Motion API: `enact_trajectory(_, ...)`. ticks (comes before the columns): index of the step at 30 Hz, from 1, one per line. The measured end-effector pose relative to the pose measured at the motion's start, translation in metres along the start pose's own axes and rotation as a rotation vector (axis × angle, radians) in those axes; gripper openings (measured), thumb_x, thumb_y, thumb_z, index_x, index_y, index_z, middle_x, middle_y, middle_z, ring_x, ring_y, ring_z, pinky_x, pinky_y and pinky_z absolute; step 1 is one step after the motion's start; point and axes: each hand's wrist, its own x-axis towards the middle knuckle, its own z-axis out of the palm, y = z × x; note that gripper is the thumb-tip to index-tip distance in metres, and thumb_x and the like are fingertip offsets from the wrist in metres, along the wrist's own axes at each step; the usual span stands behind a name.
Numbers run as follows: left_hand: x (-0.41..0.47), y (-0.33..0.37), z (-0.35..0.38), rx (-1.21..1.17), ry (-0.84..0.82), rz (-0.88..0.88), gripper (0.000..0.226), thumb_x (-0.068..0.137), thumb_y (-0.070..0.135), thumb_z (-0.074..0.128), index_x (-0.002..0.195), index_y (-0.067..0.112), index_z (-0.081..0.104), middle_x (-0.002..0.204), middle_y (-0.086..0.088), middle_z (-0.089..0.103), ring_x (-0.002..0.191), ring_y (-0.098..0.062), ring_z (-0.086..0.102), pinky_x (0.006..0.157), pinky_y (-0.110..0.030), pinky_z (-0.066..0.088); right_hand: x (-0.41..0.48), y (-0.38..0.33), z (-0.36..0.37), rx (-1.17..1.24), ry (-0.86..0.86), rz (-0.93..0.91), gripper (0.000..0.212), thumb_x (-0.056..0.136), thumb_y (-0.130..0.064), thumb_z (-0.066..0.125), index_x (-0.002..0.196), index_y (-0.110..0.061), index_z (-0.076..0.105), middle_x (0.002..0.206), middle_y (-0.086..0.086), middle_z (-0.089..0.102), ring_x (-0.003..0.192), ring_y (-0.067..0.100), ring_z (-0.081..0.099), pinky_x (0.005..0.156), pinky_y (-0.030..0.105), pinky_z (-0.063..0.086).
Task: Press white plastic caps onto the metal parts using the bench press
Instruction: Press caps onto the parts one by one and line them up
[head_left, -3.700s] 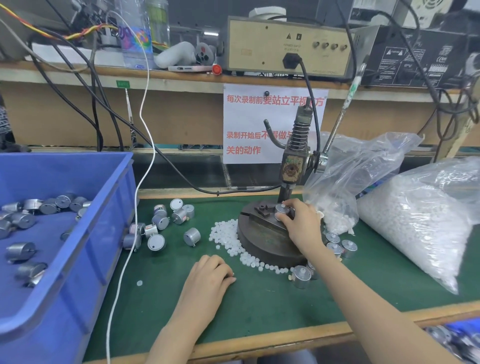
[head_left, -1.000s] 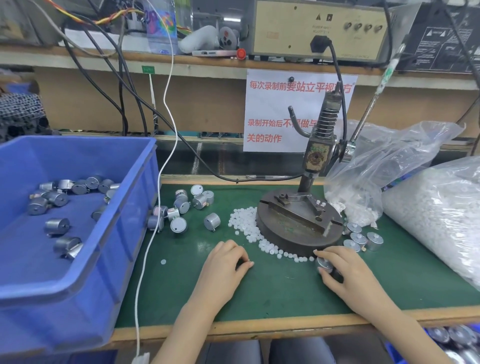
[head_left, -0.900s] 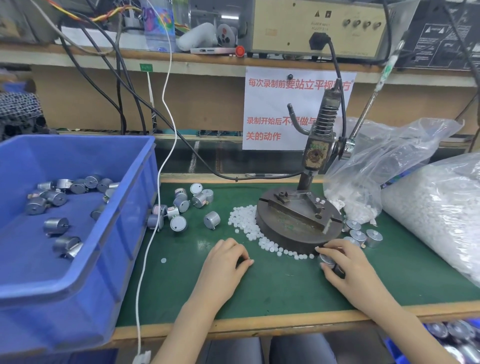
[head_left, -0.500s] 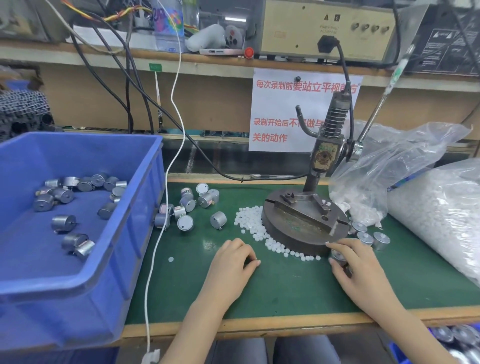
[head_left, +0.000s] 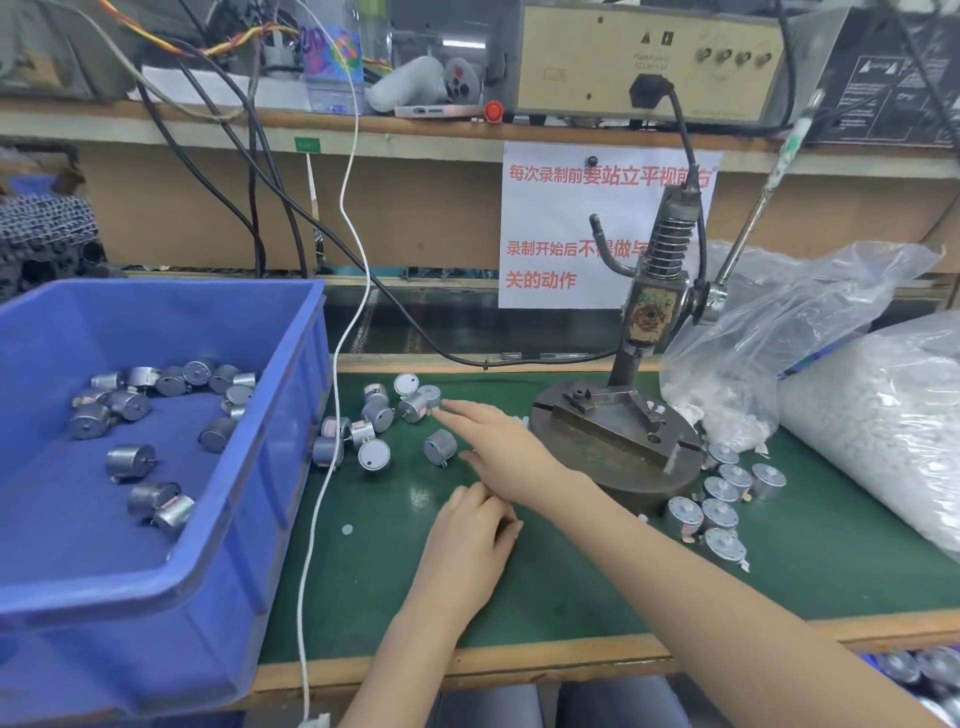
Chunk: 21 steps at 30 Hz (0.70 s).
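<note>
**Reaching for the Next Part: Press Station Status**

Reaching across the green mat (head_left: 831, 561) with the right hand (head_left: 498, 447), toward the loose metal parts (head_left: 379, 415) lying left of the bench press (head_left: 618, 447). Fingers straight and spread, index tip at or just short of the nearest part. Grips nothing yet.

Resting the left hand (head_left: 467, 540) on the mat nearer the front edge, fingers curled downward. Possibly pinching a white cap beneath them; impossible to tell.

**Press condition**
- Fixture on the round base bare: no part seated, no cap placed.
- Lever (head_left: 748, 218) raised and untouched by either hand.

**Judged done**
- Cluster of upright parts (head_left: 719, 514) just beside the right edge of the base. Taken as capped from their placement; caps too small to confirm.

**Judged left**
- Loose metal parts on the mat, about ten, lying on their sides.
- Many more parts (head_left: 130, 460) in the blue bin (head_left: 156, 587) at far left.
- Ample cap stock in the clear bags (head_left: 883, 426) at right; one stray white cap (head_left: 347, 529) on the mat.

**Assessment**
Between cycles, with most of the run apparently ahead. For the next cycle: pick one part, seat it in the fixture, set a cap on top, pull the lever.
</note>
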Motion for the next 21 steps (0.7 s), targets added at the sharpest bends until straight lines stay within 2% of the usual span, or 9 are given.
enact_trajectory(3,0.000,-0.001,0.000,-0.064,0.001,-0.058,0.015,0.090,0.023,0.055,0.089,0.011,0.064,0.098,-0.003,0.056,0.095,-0.020,0.044,0.084,-0.025,0.034,0.020,-0.001,0.007,-0.053,-0.147,-0.049,0.061,0.092,-0.001,0.045,0.147,-0.018,0.024,0.156,-0.001,0.017,0.141,0.018,0.018,0.110,0.035,0.025)
enact_trajectory(4,0.001,-0.002,0.001,-0.085,0.001,-0.079,0.015,0.090,0.023,0.056,0.088,0.010,0.064,0.097,-0.003,0.055,0.094,-0.020,0.044,0.083,-0.025,0.034,0.023,-0.001,0.010,-0.086,-0.184,-0.048,0.061,0.091,0.000,0.045,0.146,-0.017,0.026,0.155,0.001,0.020,0.140,0.019,0.020,0.108,0.036,0.028)
enact_trajectory(6,0.001,-0.002,0.001,-0.124,0.003,-0.123,0.015,0.090,0.022,0.057,0.087,0.010,0.065,0.095,-0.003,0.055,0.093,-0.020,0.045,0.080,-0.025,0.034,0.026,-0.001,0.013,-0.141,-0.218,-0.033,0.054,0.087,0.003,0.046,0.139,-0.011,0.039,0.144,0.007,0.039,0.131,0.027,0.035,0.099,0.041,0.038)
enact_trajectory(8,0.002,-0.002,0.001,-0.160,0.003,-0.155,0.016,0.090,0.021,0.056,0.089,0.009,0.066,0.094,-0.003,0.056,0.093,-0.021,0.046,0.078,-0.026,0.036,0.027,-0.002,0.016,-0.215,-0.190,-0.026,0.045,0.086,0.000,0.050,0.130,-0.007,0.046,0.129,0.010,0.049,0.117,0.030,0.045,0.087,0.040,0.042)
enact_trajectory(12,0.003,-0.001,0.000,-0.175,0.006,-0.158,0.016,0.091,0.018,0.055,0.093,0.008,0.069,0.099,-0.003,0.058,0.094,-0.022,0.046,0.081,-0.030,0.039,0.024,0.000,0.019,-0.285,-0.098,0.027,0.033,0.087,-0.015,0.059,0.117,-0.004,0.051,0.115,0.013,0.047,0.107,0.029,0.045,0.073,0.032,0.031)
enact_trajectory(14,0.003,-0.001,-0.001,-0.181,0.007,-0.148,0.016,0.091,0.016,0.055,0.094,0.009,0.069,0.098,-0.003,0.058,0.094,-0.022,0.046,0.081,-0.029,0.038,0.019,0.003,0.019,-0.186,-0.072,0.111,0.035,0.087,-0.020,0.061,0.115,-0.002,0.052,0.115,0.013,0.044,0.108,0.029,0.044,0.074,0.033,0.035)
enact_trajectory(17,0.002,0.001,-0.002,-0.173,0.016,-0.120,0.016,0.091,0.015,0.054,0.093,0.009,0.070,0.097,-0.002,0.059,0.093,-0.022,0.046,0.080,-0.027,0.036,0.004,0.006,0.017,0.089,0.002,0.238,0.040,0.086,-0.024,0.062,0.119,-0.005,0.051,0.119,0.010,0.043,0.110,0.024,0.045,0.088,0.032,0.039)
enact_trajectory(18,0.001,0.001,-0.002,-0.163,0.023,-0.117,0.017,0.091,0.015,0.054,0.093,0.009,0.069,0.097,-0.002,0.059,0.092,-0.022,0.045,0.080,-0.025,0.035,-0.003,0.006,0.016,0.209,0.058,0.285,0.038,0.084,-0.025,0.064,0.117,-0.008,0.053,0.117,0.007,0.046,0.108,0.021,0.047,0.086,0.026,0.038)
enact_trajectory(21,0.002,-0.002,-0.002,-0.134,0.048,-0.150,0.017,0.092,0.015,0.051,0.090,0.008,0.067,0.091,-0.003,0.055,0.091,-0.021,0.045,0.079,-0.023,0.032,-0.028,0.005,0.012,0.532,0.267,0.436,0.025,0.080,-0.027,0.069,0.100,-0.019,0.056,0.098,-0.009,0.056,0.090,0.005,0.051,0.068,0.012,0.033)
